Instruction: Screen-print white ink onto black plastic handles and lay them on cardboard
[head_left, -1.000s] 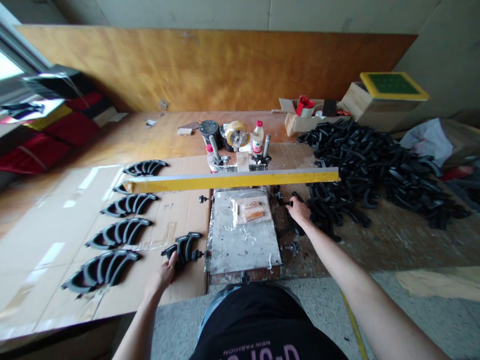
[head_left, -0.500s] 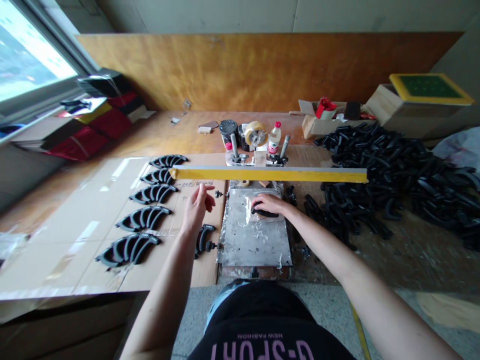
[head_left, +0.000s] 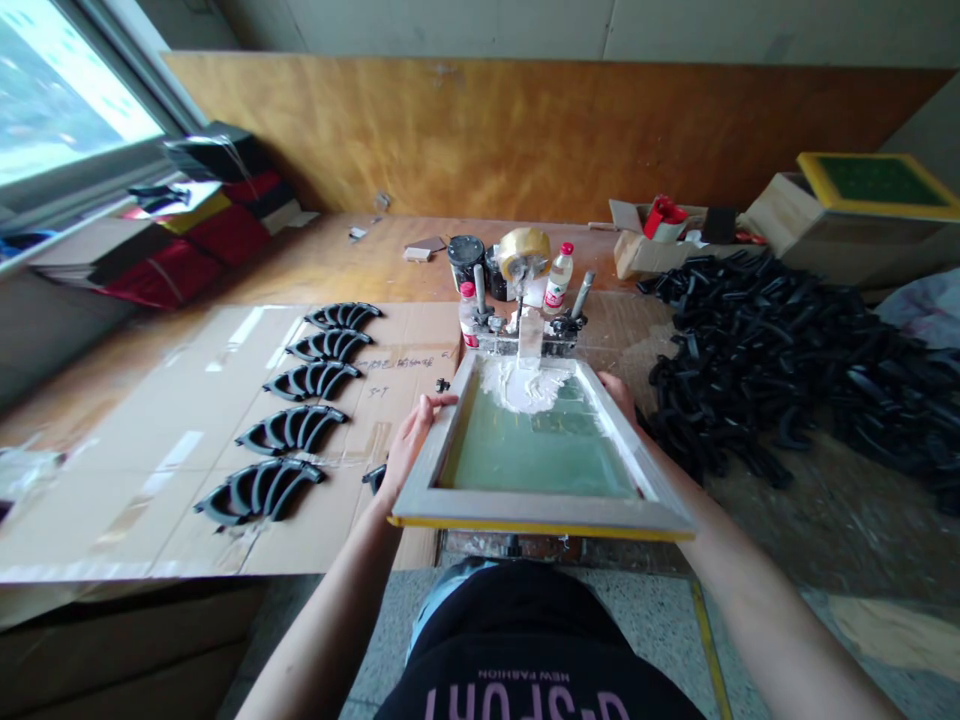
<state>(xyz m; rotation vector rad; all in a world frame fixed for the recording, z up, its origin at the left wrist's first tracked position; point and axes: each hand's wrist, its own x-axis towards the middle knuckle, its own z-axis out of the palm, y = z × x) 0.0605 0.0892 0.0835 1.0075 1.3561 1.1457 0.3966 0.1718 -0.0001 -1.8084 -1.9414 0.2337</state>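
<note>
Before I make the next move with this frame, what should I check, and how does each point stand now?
- Left hand at the frame's left side: ok.
- Right hand at its right side: ok, though partly hidden.
- White paste on the mesh: ok, pooled at the far end.
- Black piece seated beneath the mesh: cannot tell, nothing shows clearly through.
- Frame resting flat: cannot tell, its underside is hidden.
- Five black fan-shaped groups clear of the frame: ok, on the cardboard to the left.
</note>
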